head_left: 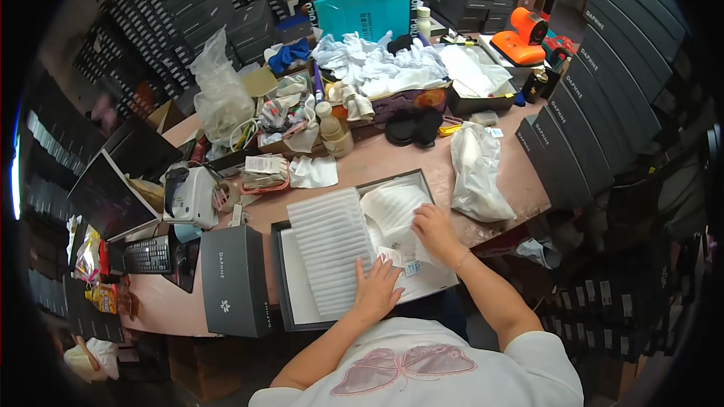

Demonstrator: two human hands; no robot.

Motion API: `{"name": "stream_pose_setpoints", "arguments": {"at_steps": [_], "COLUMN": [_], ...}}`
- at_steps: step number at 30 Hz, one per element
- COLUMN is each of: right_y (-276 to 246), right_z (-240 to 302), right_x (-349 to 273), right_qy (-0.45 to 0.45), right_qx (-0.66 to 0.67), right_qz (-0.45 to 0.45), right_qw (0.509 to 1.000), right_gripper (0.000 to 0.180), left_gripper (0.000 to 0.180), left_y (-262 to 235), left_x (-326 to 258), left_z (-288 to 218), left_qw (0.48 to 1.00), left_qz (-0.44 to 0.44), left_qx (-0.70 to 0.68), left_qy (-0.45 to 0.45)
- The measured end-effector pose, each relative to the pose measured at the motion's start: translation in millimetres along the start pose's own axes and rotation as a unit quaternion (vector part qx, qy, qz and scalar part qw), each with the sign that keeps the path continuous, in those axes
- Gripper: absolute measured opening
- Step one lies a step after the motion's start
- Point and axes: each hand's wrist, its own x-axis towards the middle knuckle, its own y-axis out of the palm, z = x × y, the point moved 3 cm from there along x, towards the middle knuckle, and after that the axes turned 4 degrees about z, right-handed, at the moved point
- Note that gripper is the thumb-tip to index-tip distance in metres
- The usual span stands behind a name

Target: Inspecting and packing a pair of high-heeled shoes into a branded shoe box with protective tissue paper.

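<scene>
An open shoe box (283, 271), dark outside and white inside, lies in front of me on the table. A white ribbed padding sheet (326, 245) slants over its left half. My left hand (375, 290) rests with fingers stretched at the sheet's right edge, beside small white and blue paper tags (411, 267). In the box's right half lies crumpled white wrapping paper (392, 207). My right hand (439, 235) has its bent fingers closed on the right edge of this paper. What the paper covers is hidden.
A closed dark shoe box (232, 280) stands left of the open one. Tall stacks of dark boxes (581, 105) rise at the right. A plastic bag (477, 169), a label printer (190, 196), a beige bottle (334, 132) and white cloths (377, 64) surround the work spot.
</scene>
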Motion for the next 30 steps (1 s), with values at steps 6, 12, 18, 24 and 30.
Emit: {"name": "stream_pose_setpoints", "arguments": {"at_steps": [6,12,18,24,30], "right_y": [-63,-55,-70,-37,-48], "right_z": [12,-78,35,99,-8], "right_x": [-22,-84,-141,-24,-35], "right_qy": [0.137,0.245,0.232,-0.021,0.175], "right_qx": [0.283,0.621,0.482,0.066,0.075], "right_qz": [-0.177,-0.321,0.503,0.000,0.032], "right_qw": [0.932,0.672,0.679,0.998,0.981], "right_gripper": [0.017,0.017,0.031,0.059,0.074], "left_gripper": [0.036,0.049,0.063,0.042,0.037], "left_y": [-8,-48,-21,-7,-7], "left_x": [9,7,-6,40,30], "left_z": [24,15,53,85,97], "left_qw": [0.994,0.986,0.947,0.962,0.909], "left_qz": [0.080,-0.102,-0.152,-0.047,-0.080], "left_qx": [0.071,-0.117,-0.249,-0.173,-0.340], "left_qy": [0.021,0.066,-0.135,-0.204,-0.228]}}
